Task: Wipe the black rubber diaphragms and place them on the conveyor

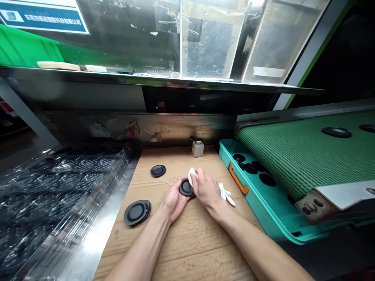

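"What step is that?"

"Wiping, by the look of it. The left grip (174, 203) clasps a black disc (186, 188) over the cardboard-covered surface (191, 242); the right grip (206, 190) pinches a white pad (191, 176) at the disc's edge."

"And the next move calls for?"

"Keeping the disc steady, I'd judge, with light pressure from the pad. The stacked discs (135, 213) lie apart, off to the left."
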`<state>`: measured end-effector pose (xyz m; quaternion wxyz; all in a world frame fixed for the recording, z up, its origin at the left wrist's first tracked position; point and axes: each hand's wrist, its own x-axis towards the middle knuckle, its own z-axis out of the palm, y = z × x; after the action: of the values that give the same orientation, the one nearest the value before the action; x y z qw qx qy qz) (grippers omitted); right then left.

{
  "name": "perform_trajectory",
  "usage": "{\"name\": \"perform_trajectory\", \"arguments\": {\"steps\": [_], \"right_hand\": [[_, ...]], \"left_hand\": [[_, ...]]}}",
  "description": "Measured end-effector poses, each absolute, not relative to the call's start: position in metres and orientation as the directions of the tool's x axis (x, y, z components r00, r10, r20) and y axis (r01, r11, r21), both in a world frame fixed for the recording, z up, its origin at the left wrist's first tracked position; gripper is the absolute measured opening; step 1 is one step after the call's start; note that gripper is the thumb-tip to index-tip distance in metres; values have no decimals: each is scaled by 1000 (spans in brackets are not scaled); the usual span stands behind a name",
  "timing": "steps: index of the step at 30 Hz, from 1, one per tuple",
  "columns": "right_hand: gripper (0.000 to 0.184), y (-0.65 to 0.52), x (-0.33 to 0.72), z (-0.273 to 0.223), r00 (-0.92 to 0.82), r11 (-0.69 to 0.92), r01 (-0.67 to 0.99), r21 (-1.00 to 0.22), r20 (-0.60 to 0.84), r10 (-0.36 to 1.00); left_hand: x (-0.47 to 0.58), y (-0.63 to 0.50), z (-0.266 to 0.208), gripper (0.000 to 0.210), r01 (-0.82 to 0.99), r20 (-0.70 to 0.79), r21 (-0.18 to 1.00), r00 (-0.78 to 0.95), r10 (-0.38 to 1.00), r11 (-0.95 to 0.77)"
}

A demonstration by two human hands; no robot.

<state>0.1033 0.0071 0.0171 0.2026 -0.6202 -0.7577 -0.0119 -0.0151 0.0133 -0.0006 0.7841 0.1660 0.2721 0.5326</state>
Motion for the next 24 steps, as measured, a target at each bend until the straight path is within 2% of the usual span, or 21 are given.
{"name": "perform_trajectory", "arguments": {"steps": [3, 5, 7, 11, 15, 18, 21, 24], "right_hand": [[28, 7, 107, 16, -220, 303, 923, -237, 323, 921], [27, 9, 112, 17, -163, 259, 924, -282, 321, 933], [26, 11, 119, 20, -102, 216, 897, -386, 295, 950], [21, 11, 129, 21, -194, 281, 677, -680, 203, 960], [20, 13, 124, 17, -183, 173, 467, -867, 97, 978], [16, 14, 124, 14, -248, 131, 416, -900, 26, 968], [16, 15, 132, 14, -278, 105, 491, -865, -41, 960], [15, 17, 137, 18, -183, 156, 599, -785, 55, 982]], "left_hand": [[-15, 14, -1, 31, -747, -252, 550, 279, 927, 374], [-15, 15, -1, 31, -753, -238, 552, 268, 934, 357], [-16, 15, -1, 32, -753, -233, 554, 269, 934, 355], [-14, 12, -1, 30, -737, -237, 567, 283, 930, 368], [-9, 9, -1, 27, -712, -177, 632, 252, 951, 306], [-9, 9, -1, 25, -701, -192, 649, 225, 955, 295], [-10, 9, 0, 24, -690, -223, 657, 208, 952, 305], [-9, 9, 1, 25, -683, -215, 662, 221, 951, 308]]}}
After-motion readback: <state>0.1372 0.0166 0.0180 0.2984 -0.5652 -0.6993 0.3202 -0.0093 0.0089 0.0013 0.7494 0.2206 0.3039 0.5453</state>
